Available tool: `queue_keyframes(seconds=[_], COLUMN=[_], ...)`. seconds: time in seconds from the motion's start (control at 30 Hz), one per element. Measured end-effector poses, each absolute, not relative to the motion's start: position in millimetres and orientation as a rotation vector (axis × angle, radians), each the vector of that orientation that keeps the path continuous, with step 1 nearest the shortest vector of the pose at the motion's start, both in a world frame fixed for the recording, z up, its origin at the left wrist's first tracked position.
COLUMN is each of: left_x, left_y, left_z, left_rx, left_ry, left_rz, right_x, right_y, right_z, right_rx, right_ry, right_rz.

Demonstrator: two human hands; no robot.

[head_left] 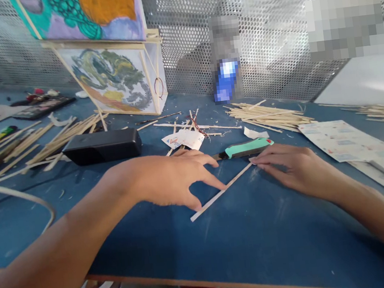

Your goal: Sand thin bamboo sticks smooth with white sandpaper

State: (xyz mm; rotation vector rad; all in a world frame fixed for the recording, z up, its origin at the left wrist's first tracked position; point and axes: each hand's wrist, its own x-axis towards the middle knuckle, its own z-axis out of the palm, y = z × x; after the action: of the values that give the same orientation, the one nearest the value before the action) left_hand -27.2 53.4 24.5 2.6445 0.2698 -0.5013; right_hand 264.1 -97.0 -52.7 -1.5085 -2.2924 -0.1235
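Note:
A thin pale strip [212,201] lies slantwise on the blue table. My left hand [168,179] reaches over it with fingers spread; the thumb tip and one fingertip rest on or right at the strip near its close end. At its far end, my right hand [290,167] has thumb and fingers pinched together, with a small whitish bit showing at the tips. Just beyond the strip lies a utility knife [248,147] with a mint green handle, its blade side towards my left hand. Scraps of printed paper [191,138] sit behind my left fingers.
A black oblong box [102,147] stands beside my left wrist. Bundles of thin sticks [268,116] lie at the back and left. Printed sheets [344,140] are on the right. A painted stick-framed lantern [111,79] stands against the perforated metal screen [179,6]. A cable [28,197] curves at left.

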Motion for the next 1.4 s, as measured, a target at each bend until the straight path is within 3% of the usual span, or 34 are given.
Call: queue_keyframes(seconds=[0.27, 0.57, 1.1, 1.3, 1.4], left_x=[-22.8, -23.3, -31.8, -36.0, -35.5], left_y=[48.6, 43.1, 42.4, 44.6, 44.6], left_z=[23.4, 26.9, 32.0, 29.7, 28.0], left_rx=[2.621, 2.662, 2.577, 2.576, 2.576], left_ry=[0.318, 0.298, 0.372, 0.375, 0.378], left_rz=[-0.598, -0.518, -0.672, -0.665, -0.642], right_x=[267.7, 206.3, 216.4, 192.9, 213.9], right_y=[-98.7, -101.2, -86.5, -91.9, -88.1], right_z=[-54.0, -44.2, -30.4, -29.2, -31.5], right_rx=[-1.539, -1.279, -1.480, -1.435, -1.474], right_ry=[-2.268, -2.349, -2.509, -2.496, -2.470], right_rz=[-0.111, 0.067, -0.205, 0.008, -0.048])
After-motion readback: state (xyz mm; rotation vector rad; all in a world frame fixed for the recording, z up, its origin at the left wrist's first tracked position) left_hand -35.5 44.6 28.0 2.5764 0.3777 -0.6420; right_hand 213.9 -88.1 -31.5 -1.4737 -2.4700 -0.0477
